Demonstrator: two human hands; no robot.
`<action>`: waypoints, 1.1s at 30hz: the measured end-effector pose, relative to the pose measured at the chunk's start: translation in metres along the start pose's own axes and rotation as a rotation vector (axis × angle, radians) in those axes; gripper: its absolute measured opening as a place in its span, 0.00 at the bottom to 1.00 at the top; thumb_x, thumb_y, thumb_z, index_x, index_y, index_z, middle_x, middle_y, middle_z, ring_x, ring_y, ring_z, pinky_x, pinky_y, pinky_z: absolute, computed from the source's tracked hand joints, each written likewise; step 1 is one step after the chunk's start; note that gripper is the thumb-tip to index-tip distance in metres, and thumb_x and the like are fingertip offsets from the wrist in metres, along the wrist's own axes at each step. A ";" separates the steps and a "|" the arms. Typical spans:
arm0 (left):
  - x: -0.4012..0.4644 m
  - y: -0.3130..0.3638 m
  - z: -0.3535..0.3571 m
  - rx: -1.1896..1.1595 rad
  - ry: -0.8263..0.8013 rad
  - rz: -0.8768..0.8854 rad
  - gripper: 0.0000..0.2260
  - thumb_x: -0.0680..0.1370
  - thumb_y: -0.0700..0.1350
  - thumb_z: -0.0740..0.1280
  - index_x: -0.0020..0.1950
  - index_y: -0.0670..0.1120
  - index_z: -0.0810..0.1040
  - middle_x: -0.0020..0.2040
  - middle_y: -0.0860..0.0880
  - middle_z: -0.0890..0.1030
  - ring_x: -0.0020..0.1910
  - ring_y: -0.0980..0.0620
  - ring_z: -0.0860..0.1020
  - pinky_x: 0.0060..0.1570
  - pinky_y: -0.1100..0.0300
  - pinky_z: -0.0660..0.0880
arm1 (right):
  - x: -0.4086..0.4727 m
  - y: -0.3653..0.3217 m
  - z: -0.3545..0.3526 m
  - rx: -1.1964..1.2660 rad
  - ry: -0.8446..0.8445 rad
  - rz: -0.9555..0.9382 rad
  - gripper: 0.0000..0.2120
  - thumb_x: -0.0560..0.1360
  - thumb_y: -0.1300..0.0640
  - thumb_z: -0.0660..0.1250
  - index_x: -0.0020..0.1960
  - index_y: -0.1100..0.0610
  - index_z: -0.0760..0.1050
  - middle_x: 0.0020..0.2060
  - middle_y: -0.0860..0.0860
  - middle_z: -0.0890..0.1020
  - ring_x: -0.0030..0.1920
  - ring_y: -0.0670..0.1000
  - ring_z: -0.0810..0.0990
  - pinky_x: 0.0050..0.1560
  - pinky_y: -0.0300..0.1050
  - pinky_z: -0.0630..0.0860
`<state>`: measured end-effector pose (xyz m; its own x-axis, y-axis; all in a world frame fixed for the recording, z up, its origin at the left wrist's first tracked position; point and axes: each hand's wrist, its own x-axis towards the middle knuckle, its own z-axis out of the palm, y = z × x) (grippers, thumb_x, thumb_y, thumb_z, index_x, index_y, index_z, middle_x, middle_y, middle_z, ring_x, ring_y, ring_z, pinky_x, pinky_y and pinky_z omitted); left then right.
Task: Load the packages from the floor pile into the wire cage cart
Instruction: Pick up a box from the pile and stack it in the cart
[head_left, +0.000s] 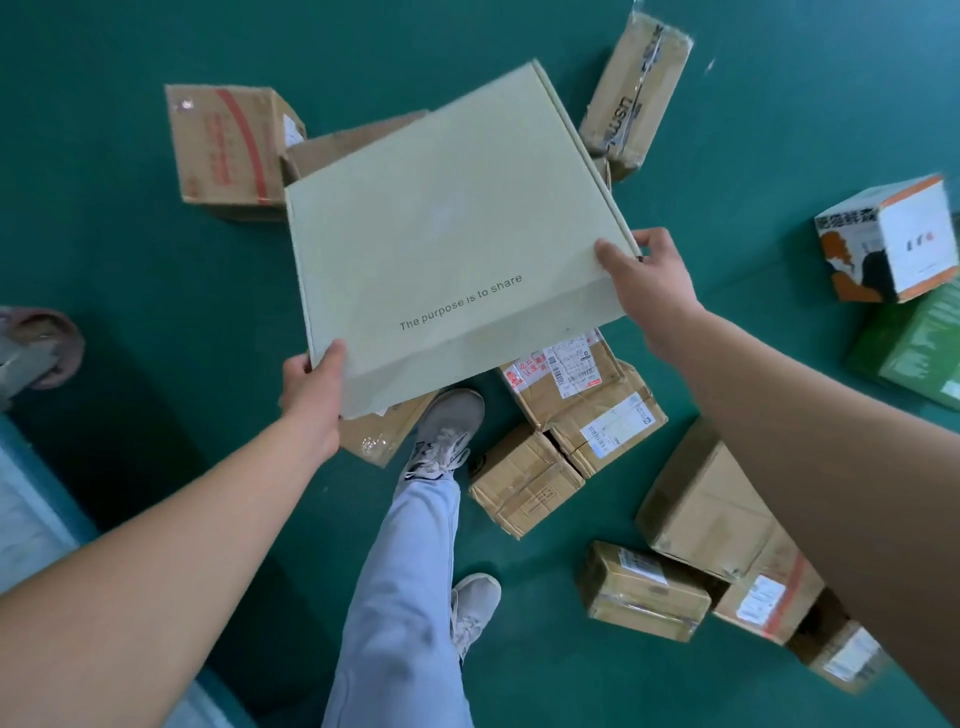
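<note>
Dark green floor (130, 249) across the whole view, smooth and matte, evenly lit with soft shadows. At its left edge, a paler strip (26, 514) running toward the bottom corner. No walls, windows or furniture in view.

A flat pale green box (452, 234) carries one printed line in dark letters near its lower edge: "The purpose is to share". On the green floor's far side, a taped brown carton (636, 88) shows the letters "usm" running along its side. Red print on another carton (228, 145), Chinese characters on a white-and-orange cube (888, 236) and several shipping labels are too small or blurred to read.
</note>
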<state>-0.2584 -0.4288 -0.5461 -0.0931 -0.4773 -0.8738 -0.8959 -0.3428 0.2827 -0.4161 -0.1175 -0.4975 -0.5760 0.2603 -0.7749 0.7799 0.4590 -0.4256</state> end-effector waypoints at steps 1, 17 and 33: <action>-0.011 0.008 -0.011 0.003 0.011 0.028 0.20 0.78 0.58 0.70 0.64 0.50 0.71 0.58 0.48 0.80 0.48 0.48 0.82 0.44 0.53 0.80 | -0.015 -0.012 -0.003 0.004 0.003 0.004 0.16 0.81 0.44 0.65 0.62 0.52 0.69 0.48 0.46 0.78 0.42 0.44 0.76 0.36 0.41 0.68; -0.258 0.020 -0.214 -0.113 -0.014 0.441 0.21 0.81 0.61 0.66 0.72 0.58 0.69 0.61 0.58 0.77 0.55 0.59 0.77 0.51 0.58 0.74 | -0.283 -0.107 -0.086 -0.056 -0.074 -0.202 0.17 0.81 0.41 0.62 0.64 0.51 0.71 0.51 0.49 0.79 0.48 0.50 0.80 0.45 0.47 0.81; -0.555 -0.097 -0.378 0.013 0.361 0.689 0.26 0.73 0.76 0.60 0.60 0.59 0.71 0.61 0.50 0.76 0.59 0.48 0.76 0.58 0.48 0.74 | -0.560 -0.045 -0.200 -0.112 -0.428 -0.521 0.20 0.83 0.37 0.58 0.68 0.45 0.59 0.60 0.47 0.74 0.53 0.42 0.73 0.60 0.50 0.63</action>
<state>0.0446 -0.4364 0.0610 -0.4853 -0.8140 -0.3192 -0.6925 0.1350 0.7086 -0.1774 -0.1135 0.0490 -0.7041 -0.3664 -0.6083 0.3837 0.5245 -0.7600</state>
